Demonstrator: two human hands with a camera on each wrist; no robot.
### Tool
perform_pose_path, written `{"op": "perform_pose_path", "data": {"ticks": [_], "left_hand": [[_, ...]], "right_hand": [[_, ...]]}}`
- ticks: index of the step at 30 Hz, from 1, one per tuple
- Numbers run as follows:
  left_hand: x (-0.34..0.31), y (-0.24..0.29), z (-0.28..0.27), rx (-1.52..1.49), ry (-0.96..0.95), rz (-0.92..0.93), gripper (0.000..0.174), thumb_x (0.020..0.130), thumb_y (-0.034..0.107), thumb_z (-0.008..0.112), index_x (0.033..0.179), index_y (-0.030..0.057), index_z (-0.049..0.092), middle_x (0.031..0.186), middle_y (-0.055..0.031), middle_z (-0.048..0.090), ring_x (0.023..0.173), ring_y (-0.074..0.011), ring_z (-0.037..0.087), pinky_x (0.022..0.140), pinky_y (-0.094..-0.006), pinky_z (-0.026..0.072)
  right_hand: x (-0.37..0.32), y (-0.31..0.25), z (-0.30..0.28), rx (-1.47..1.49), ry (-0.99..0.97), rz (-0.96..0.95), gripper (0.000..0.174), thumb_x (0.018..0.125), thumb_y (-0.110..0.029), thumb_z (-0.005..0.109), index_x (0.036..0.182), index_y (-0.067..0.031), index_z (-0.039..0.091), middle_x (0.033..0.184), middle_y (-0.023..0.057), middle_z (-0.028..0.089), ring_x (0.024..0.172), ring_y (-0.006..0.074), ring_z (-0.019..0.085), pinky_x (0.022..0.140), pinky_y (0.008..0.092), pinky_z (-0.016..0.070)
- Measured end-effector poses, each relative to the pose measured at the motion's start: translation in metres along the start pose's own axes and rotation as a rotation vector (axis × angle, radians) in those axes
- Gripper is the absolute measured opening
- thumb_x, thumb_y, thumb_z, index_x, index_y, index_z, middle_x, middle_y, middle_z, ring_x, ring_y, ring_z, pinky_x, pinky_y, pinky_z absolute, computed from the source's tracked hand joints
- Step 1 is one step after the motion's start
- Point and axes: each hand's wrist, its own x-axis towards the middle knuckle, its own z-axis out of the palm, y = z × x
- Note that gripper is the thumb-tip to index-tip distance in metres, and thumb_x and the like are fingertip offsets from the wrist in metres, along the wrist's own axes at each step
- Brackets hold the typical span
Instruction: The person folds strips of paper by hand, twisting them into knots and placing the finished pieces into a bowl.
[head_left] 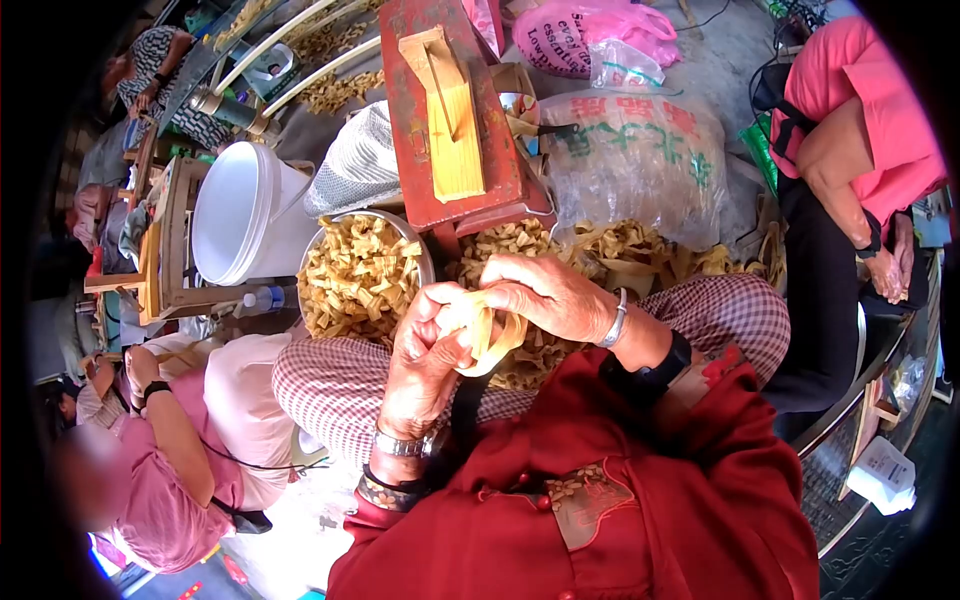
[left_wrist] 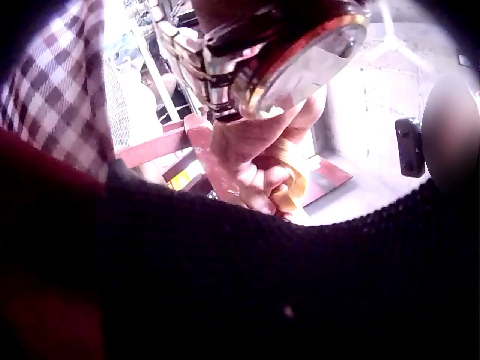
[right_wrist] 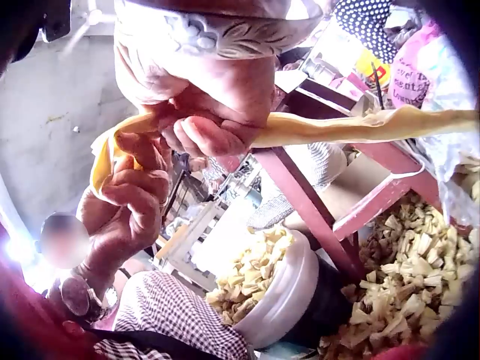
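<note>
A pale yellow strip (head_left: 490,345) is looped between the two hands above the lap. The left hand (head_left: 425,345) has its fingers and thumb curled round the loop; in the right wrist view the left hand (right_wrist: 127,199) grips the strip's folded end. The right hand (head_left: 560,298) pinches the strip from the other side, and in the right wrist view the strip (right_wrist: 360,126) runs out past the right hand (right_wrist: 202,105) as a long tail. In the left wrist view the left hand (left_wrist: 259,161) is partly hidden by a dark sleeve, with the yellow strip (left_wrist: 292,176) among its fingers.
Ahead stands a red bench (head_left: 410,110) bearing a wooden tool (head_left: 455,135). Left of it are a bowl of folded yellow pieces (head_left: 360,275) and a white bucket (head_left: 235,215). More pieces (head_left: 530,365) lie beyond the lap, near a clear plastic sack (head_left: 640,165). People sit on both sides.
</note>
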Motion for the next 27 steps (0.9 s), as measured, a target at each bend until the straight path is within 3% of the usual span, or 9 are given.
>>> {"op": "perform_pose_path", "data": {"ticks": [4, 6, 9, 12, 13, 17, 20, 26, 27], "left_hand": [[-0.002, -0.005, 0.001, 0.15, 0.041, 0.075, 0.039, 0.086, 0.01, 0.066, 0.118, 0.0053, 0.045, 0.09, -0.0062, 0.063, 0.069, -0.006, 0.056, 0.06, -0.0168, 0.0444], [-0.001, -0.006, 0.003, 0.354, 0.043, 0.137, 0.038, 0.088, 0.008, 0.06, 0.123, 0.0021, 0.045, 0.115, -0.0084, 0.054, 0.109, -0.0185, 0.053, 0.092, -0.0271, 0.0426], [0.006, -0.003, -0.001, 0.999, -0.05, 0.344, 0.053, 0.089, 0.03, 0.062, 0.13, -0.0002, 0.046, 0.119, -0.0106, 0.053, 0.115, -0.0197, 0.048, 0.101, -0.0331, 0.0351], [0.007, -0.006, 0.008, 0.802, 0.001, 0.262, 0.06, 0.09, 0.04, 0.058, 0.132, -0.0004, 0.045, 0.124, -0.011, 0.051, 0.118, -0.0209, 0.045, 0.104, -0.0345, 0.0314], [0.009, -0.009, 0.008, 0.841, 0.008, 0.358, 0.063, 0.092, 0.047, 0.051, 0.133, -0.0003, 0.043, 0.118, -0.012, 0.056, 0.109, -0.0208, 0.053, 0.093, -0.0311, 0.0417], [0.007, -0.012, -0.009, 0.424, 0.016, -0.098, 0.058, 0.095, 0.046, 0.044, 0.13, 0.0001, 0.046, 0.104, -0.012, 0.063, 0.083, -0.0222, 0.065, 0.067, -0.0244, 0.0517], [0.008, -0.018, -0.013, -0.128, -0.096, -0.135, 0.056, 0.096, 0.042, 0.044, 0.131, -0.002, 0.043, 0.106, -0.0179, 0.062, 0.089, -0.0278, 0.066, 0.068, -0.0318, 0.0558], [0.014, -0.018, -0.007, -0.23, -0.068, -0.248, 0.054, 0.096, 0.039, 0.046, 0.123, -0.0074, 0.046, 0.104, -0.0213, 0.06, 0.089, -0.03, 0.063, 0.075, -0.0454, 0.0561], [0.016, -0.02, -0.008, -0.279, -0.086, -0.243, 0.054, 0.095, 0.039, 0.047, 0.123, -0.0078, 0.046, 0.102, -0.0206, 0.061, 0.088, -0.0292, 0.063, 0.076, -0.0461, 0.0557]], "right_hand": [[-0.002, 0.005, 0.002, 0.021, -0.004, 0.02, 0.032, 0.094, -0.033, 0.051, 0.088, -0.0013, 0.054, 0.07, 0.0159, 0.056, 0.067, 0.0343, 0.058, 0.059, 0.0379, 0.0432], [-0.004, 0.005, 0.005, -0.015, -0.002, 0.008, 0.032, 0.093, -0.033, 0.052, 0.088, -0.0011, 0.054, 0.071, 0.0165, 0.056, 0.068, 0.0345, 0.058, 0.059, 0.0382, 0.0432], [-0.003, 0.007, 0.008, 0.004, 0.008, 0.002, 0.029, 0.093, -0.03, 0.052, 0.089, -0.0012, 0.055, 0.078, 0.0164, 0.06, 0.072, 0.0347, 0.06, 0.06, 0.0378, 0.0446], [-0.003, 0.01, 0.009, 0.033, 0.046, -0.012, 0.023, 0.092, -0.024, 0.055, 0.097, -0.0018, 0.053, 0.082, 0.0133, 0.063, 0.079, 0.0308, 0.063, 0.066, 0.0357, 0.0474], [-0.003, 0.011, 0.013, 0.069, 0.085, -0.013, 0.023, 0.092, -0.023, 0.056, 0.099, -0.002, 0.052, 0.083, 0.0124, 0.064, 0.081, 0.0292, 0.064, 0.067, 0.0351, 0.0481], [-0.002, 0.007, 0.017, 0.075, 0.183, 0.094, 0.026, 0.092, -0.02, 0.058, 0.107, -0.0025, 0.046, 0.088, 0.0116, 0.064, 0.086, 0.0235, 0.065, 0.073, 0.0326, 0.0494], [-0.003, -0.003, 0.009, 0.18, 0.128, 0.258, 0.037, 0.094, -0.035, 0.051, 0.11, -0.0028, 0.046, 0.088, 0.0129, 0.062, 0.082, 0.0253, 0.063, 0.073, 0.0342, 0.0483], [-0.011, 0.021, 0.011, 0.045, 0.164, 0.129, 0.052, 0.096, -0.052, 0.036, 0.106, -0.0023, 0.051, 0.088, 0.0133, 0.059, 0.082, 0.0236, 0.059, 0.073, 0.034, 0.0461], [-0.012, 0.016, 0.006, 0.097, 0.135, 0.261, 0.056, 0.096, -0.053, 0.034, 0.102, -0.0011, 0.053, 0.088, 0.0111, 0.059, 0.08, 0.0211, 0.058, 0.072, 0.0322, 0.0456]]}}
